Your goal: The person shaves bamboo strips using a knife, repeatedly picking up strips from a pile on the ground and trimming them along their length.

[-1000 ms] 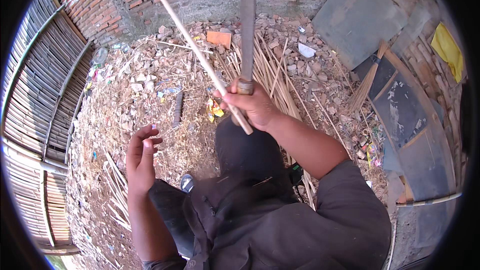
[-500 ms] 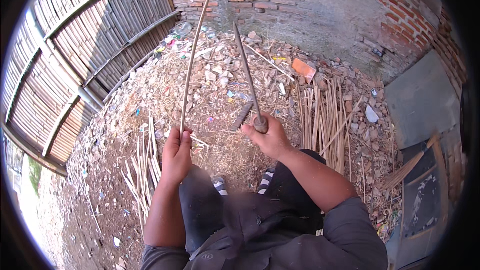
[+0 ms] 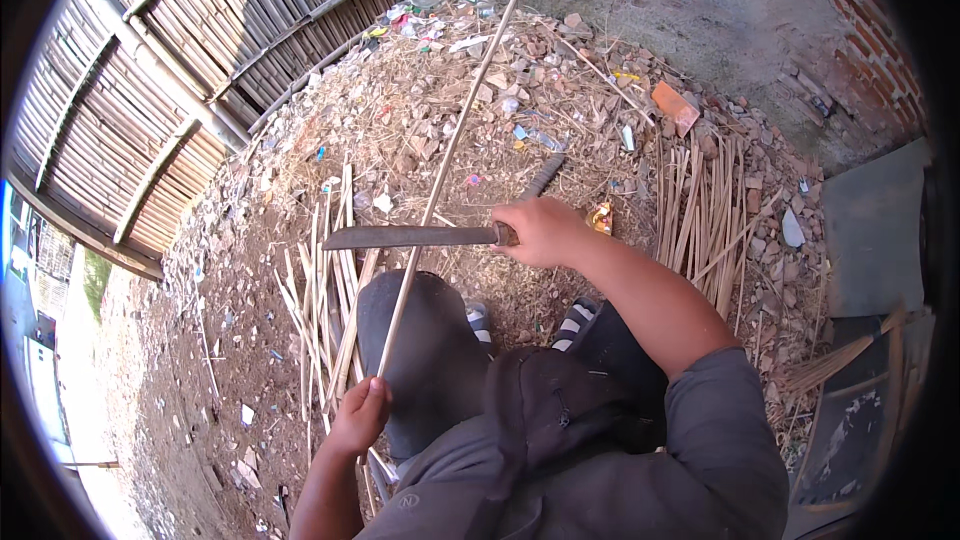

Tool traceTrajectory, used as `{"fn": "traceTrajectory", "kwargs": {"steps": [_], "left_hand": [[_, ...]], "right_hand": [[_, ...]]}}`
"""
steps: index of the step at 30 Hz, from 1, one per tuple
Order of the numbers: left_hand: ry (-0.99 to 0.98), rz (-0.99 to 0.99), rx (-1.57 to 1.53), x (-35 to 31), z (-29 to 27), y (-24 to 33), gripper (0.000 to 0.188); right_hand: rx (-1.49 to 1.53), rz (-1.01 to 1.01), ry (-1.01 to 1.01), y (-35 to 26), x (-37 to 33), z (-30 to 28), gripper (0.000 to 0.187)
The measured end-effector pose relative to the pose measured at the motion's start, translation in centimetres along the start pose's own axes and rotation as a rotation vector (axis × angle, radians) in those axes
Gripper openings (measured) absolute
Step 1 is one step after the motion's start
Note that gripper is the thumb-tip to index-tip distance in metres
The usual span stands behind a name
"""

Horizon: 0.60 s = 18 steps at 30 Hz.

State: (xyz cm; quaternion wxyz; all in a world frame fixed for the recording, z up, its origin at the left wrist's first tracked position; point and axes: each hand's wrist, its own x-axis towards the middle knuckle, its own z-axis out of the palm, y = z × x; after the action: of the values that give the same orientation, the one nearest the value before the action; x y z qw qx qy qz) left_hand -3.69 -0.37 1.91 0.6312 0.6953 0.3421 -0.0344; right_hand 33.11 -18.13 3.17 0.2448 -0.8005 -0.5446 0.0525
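Observation:
My left hand is closed round the lower end of a long, thin bamboo strip, beside my left knee. The strip slants up and away to the right. In my right hand is the wooden handle of a machete, its dark blade pointing left and lying nearly level. The blade crosses over the strip about midway along it; whether the two touch I cannot tell.
Pale strips lie in a loose pile by my left leg and another pile at right. Beyond my right hand lies a dark ridged rod. Rubble and an orange brick lie before the brick wall; a bamboo fence stands left.
The machete has swung from pointing away to lying leftward across the strip. My left hand has come down and nearer my body, and the strip now leans further right.

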Motion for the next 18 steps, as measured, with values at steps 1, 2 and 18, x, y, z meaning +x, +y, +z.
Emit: {"fn": "traceTrajectory", "kwargs": {"steps": [1,2,18], "left_hand": [[-0.046,-0.062,0.016,-0.4,-0.7,-0.6,0.039],[-0.043,-0.075,0.017,-0.6,-1.3,-1.0,0.039],[-0.079,0.001,0.405,-0.3,-4.2,-2.9,0.043]], "right_hand": [[-0.007,0.071,-0.077,0.3,0.1,0.5,0.031],[0.004,0.072,-0.085,1.3,-0.2,1.5,0.031],[0.153,0.303,-0.233,2.5,-0.3,1.9,0.039]]}}
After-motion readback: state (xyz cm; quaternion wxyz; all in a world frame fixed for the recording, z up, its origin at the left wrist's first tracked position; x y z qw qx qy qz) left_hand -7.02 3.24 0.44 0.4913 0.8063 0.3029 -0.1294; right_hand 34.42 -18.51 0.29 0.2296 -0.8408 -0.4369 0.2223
